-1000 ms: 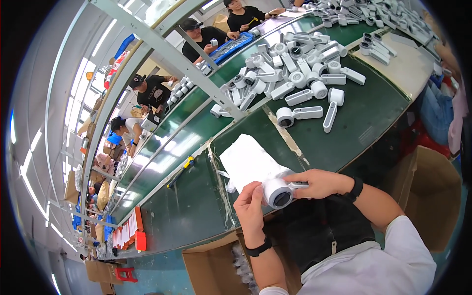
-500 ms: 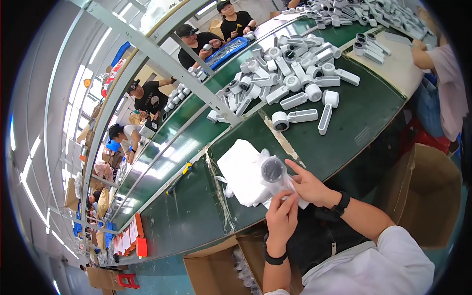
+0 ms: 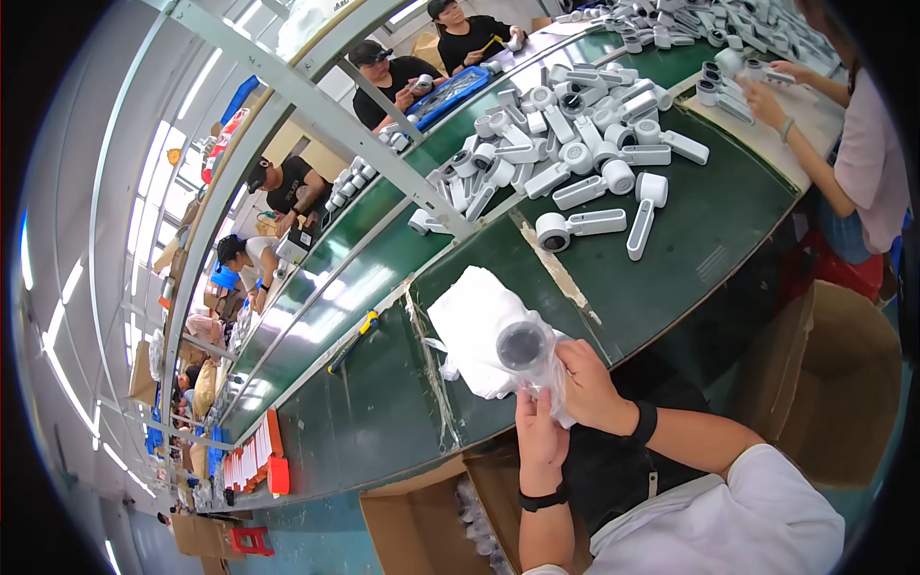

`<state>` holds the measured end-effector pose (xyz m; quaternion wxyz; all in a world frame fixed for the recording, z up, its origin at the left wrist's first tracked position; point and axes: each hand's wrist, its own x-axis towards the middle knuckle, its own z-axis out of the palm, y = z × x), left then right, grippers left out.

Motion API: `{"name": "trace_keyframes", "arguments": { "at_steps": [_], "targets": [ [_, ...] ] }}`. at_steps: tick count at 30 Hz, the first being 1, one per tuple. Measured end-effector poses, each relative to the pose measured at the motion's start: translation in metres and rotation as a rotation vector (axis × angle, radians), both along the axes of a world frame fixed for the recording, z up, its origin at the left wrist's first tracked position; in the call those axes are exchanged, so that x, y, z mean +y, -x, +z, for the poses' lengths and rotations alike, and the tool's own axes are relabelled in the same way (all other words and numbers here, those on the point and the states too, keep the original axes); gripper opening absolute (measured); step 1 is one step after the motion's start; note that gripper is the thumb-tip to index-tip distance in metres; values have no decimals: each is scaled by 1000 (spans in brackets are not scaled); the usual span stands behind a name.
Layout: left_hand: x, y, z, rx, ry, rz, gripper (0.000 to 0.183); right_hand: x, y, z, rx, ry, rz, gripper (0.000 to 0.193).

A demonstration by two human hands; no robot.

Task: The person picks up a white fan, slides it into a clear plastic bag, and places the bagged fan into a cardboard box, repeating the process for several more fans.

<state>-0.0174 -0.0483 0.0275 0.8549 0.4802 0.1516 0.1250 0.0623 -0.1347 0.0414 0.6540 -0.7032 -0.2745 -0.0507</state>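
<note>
Between my hands is a device with a round head and a dark grey disc face (image 3: 522, 345), inside a clear plastic bag (image 3: 554, 379). My right hand (image 3: 592, 391) is closed around the bagged lower part, most of which its fingers hide. Just below, my left hand (image 3: 542, 436) has its fingertips pressed on the lower end of the bag. Under the device's head lies a stack of white plastic bags (image 3: 470, 316) on the dark green table (image 3: 355, 422).
A heap of white-grey round-headed handled devices (image 3: 575, 158) covers the table ahead. A yellow-and-black cutter (image 3: 355, 340) lies left. Open cardboard boxes stand below left (image 3: 412, 527) and at right (image 3: 843, 383). A metal frame post (image 3: 383, 168) rises ahead. A co-worker's arm (image 3: 815, 163) works at far right.
My right hand has moved from beside the device's head down around its bagged lower part. The bag now sits closer around the device. The co-worker at right has reached in over the devices.
</note>
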Motion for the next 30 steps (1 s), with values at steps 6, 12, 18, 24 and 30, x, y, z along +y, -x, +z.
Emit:
{"name": "trace_keyframes", "arguments": {
  "at_steps": [6,12,18,24,30],
  "targets": [
    [16,12,-4,-134,268,-144,43,-2,-14,10,83,-80,-117,18],
    [40,21,10,-232,275,84,46,-16,-4,-11,-315,100,9,15],
    [96,45,19,-38,-330,579,47,-25,-3,-23,-307,130,142,15],
    [213,61,-30,281,-1076,963,54,-32,-24,-36,-27,153,225,12],
    [221,39,-32,742,-1447,988,55,-34,-29,-42,101,123,283,13]
  ]
}}
